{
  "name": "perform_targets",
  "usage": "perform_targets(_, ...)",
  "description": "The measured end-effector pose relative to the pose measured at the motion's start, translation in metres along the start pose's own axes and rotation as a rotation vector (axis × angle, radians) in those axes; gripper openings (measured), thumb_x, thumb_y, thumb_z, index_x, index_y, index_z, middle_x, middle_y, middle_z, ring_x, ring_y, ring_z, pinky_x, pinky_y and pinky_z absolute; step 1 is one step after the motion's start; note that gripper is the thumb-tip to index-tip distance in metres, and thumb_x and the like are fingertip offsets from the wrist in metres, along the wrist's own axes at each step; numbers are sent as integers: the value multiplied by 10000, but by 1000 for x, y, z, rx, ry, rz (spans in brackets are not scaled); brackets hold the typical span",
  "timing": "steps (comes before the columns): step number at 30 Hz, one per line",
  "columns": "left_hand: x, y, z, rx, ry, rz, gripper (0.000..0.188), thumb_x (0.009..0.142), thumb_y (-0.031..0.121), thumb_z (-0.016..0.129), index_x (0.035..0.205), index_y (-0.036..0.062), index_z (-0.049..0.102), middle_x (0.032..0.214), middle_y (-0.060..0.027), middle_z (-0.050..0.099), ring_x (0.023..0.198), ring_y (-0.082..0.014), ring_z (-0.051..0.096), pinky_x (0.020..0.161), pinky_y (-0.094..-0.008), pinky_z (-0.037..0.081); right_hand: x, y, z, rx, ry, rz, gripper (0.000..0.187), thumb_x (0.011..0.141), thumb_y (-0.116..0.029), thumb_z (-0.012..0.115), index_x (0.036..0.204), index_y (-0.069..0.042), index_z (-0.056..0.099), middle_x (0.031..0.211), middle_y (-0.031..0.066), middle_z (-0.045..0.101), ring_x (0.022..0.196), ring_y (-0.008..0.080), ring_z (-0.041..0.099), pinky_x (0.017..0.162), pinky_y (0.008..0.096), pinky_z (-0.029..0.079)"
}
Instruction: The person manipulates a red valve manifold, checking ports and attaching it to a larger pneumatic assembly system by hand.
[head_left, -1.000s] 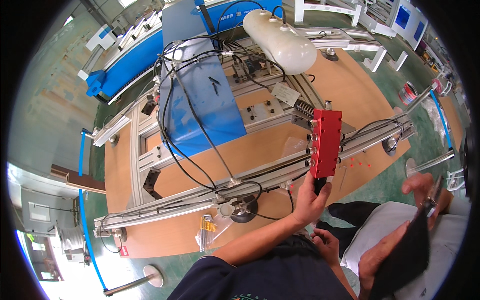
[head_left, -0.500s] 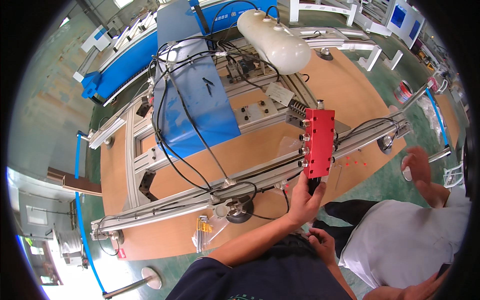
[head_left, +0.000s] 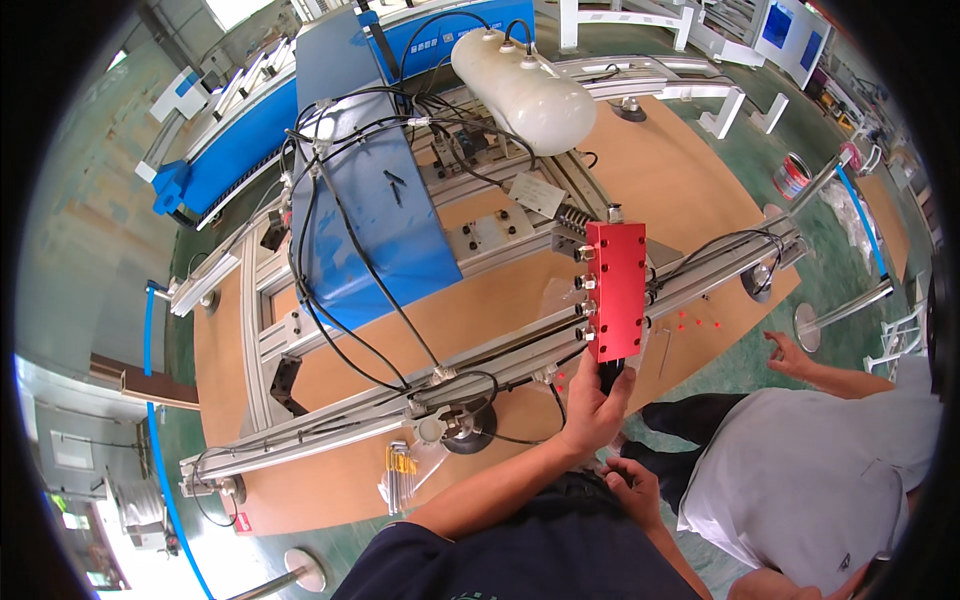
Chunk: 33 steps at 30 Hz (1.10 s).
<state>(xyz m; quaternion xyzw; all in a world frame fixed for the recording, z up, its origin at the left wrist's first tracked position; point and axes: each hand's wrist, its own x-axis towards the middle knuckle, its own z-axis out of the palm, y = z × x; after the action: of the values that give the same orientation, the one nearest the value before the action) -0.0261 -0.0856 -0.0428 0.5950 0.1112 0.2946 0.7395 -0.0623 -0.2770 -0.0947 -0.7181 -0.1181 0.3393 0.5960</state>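
Note:
My left hand (head_left: 594,412) grips the lower end of a red air manifold block (head_left: 619,290) and holds it upright over the near rail of an aluminium frame (head_left: 330,432). Silver and black fittings line both long sides of the block, one fitting tops it, and a black part at its base sits between my fingers. Close to my waist, my right hand (head_left: 636,490) is closed with its fingers curled together; what it holds, if anything, I cannot make out. A set of hex keys (head_left: 400,472) lies in front of the frame on the brown board (head_left: 310,500).
A blue sheet-metal cover (head_left: 380,240) with black hoses and a white tank (head_left: 525,95) sit on the frame. Small red caps (head_left: 699,321) lie on the board. A co-worker in a grey shirt (head_left: 810,470) stands at the right. Blue belt barriers (head_left: 150,340) flank the board.
My left hand and the red manifold block have shifted slightly left in view, along with the whole scene. The co-worker's raised hand has lowered and reaches toward the board.

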Motion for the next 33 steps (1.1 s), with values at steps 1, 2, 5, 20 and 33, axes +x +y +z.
perform_targets(1, 0, 0, 0, 1, -4, -4, 243, 922, 24, 496, 1151, 30, 418, 694, 15, 465, 524, -43, 416, 473, -187, 351, 0, -1, 0, -2, 0, 4, 290, 842, -84, 614, 1108, 30, 602, 955, 81, 677, 865, 111, 622, 799, 241, 481)
perform_targets(2, -1, 0, 1, -2, -6, -5, 242, 922, 21, 493, 1151, 31, 416, 694, 15, 465, 523, -43, 415, 472, -186, 350, 0, -1, 0, -3, -3, 7, 292, 843, -85, 613, 1111, 31, 600, 956, 81, 677, 867, 112, 622, 800, 242, 481)
perform_targets(5, -4, -2, 2, -4, -9, -13, 242, 920, 10, 484, 1150, 34, 414, 693, 14, 464, 518, -44, 416, 466, -185, 349, 0, -3, 0, 32, -7, 32, 299, 843, -83, 612, 1119, 31, 595, 960, 81, 676, 873, 112, 620, 801, 242, 481)
perform_targets(20, -9, 0, 6, -171, 50, -137, 249, 882, 29, 550, 1120, 34, 479, 718, 44, 443, 607, -39, 380, 522, -204, 321, 1, -1, 1, 64, -9, 33, 280, 845, -77, 609, 1105, 27, 598, 956, 73, 675, 869, 107, 618, 788, 234, 479)
perform_targets(33, -15, 2, 5, -78, 21, -85, 230, 897, 9, 501, 1120, 36, 452, 692, 15, 463, 534, -52, 414, 477, -206, 350, 53, -84, -27, 145, 271, -398, 237, 854, 12, 558, 1089, 23, 585, 954, 48, 626, 901, 107, 573, 801, 244, 455)
